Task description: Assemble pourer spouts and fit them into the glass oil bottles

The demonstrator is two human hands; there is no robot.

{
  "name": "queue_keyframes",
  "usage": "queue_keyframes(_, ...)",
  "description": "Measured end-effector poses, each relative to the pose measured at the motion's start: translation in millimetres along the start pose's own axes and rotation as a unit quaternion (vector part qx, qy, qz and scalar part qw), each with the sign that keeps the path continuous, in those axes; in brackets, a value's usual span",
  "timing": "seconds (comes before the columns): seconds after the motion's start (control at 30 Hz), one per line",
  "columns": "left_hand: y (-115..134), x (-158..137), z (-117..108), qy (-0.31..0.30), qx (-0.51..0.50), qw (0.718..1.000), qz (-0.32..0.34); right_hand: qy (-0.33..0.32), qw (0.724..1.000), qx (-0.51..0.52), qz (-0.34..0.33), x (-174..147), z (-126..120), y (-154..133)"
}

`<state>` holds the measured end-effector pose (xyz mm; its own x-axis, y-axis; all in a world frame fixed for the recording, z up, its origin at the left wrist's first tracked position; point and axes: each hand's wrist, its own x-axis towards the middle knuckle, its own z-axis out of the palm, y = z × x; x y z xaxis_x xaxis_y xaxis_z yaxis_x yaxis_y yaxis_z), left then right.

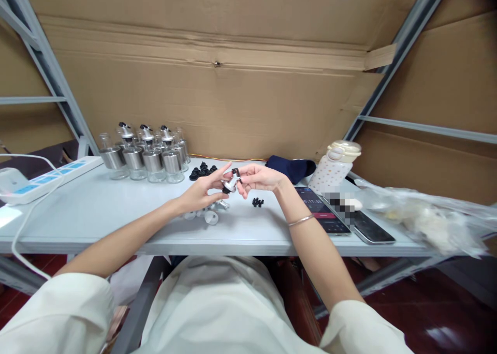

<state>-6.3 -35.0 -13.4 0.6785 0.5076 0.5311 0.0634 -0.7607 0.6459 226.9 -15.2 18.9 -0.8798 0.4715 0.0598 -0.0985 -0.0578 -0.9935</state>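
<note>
Between my two hands, above the middle of the grey table, is a bottle pourer [230,186] with a silver body, a black stopper end and a black flip cap. My left hand [202,191] holds its body from the left, thumb below and fingers above. From the right, my right hand [260,178] grips it near the black cap. Below my left hand lie several silver pourer parts [212,217], partly hidden by it. Black stopper pieces [202,171] form a group behind my left hand. Small black caps [258,202] sit in a cluster below my right hand.
Glass bottles with metal sleeves [154,162] stand at the back left, three topped with pourers. A white power strip [58,178] lies further left. To the right are a dark blue cloth item [291,168], a dotted flask [334,167], a tablet [324,214], a phone [375,227] and plastic bags [430,219].
</note>
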Motion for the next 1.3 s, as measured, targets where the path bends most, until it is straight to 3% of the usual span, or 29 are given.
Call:
queue_keyframes(0.33, 5.0, 0.6, -3.0, 0.003, -0.042, 0.999, -0.024, -0.027, 0.999, 0.008, -0.035, 2.5, 6.6, -2.2)
queue_keyframes(0.57, 5.1, 1.2, -0.4, 0.012, -0.098, 0.995, -0.018, 0.048, 0.995, 0.026, -0.083, 0.4, 6.8, -6.7)
queue_keyframes(0.73, 4.9, 1.2, 1.8, 0.016, -0.112, 0.993, -0.033, 0.006, 0.997, 0.016, -0.073, 1.7, 5.8, -4.2)
queue_keyframes(1.07, 1.2, 1.1, -0.5, 0.001, -0.097, 0.995, -0.014, -0.013, 0.998, 0.017, -0.060, 2.3, 8.2, -4.1)
queue_keyframes(1.3, 2.5, 0.4, -0.3, 0.002, -0.097, 0.995, -0.024, 0.009, 0.996, 0.024, -0.085, 1.9, 7.5, -4.6)
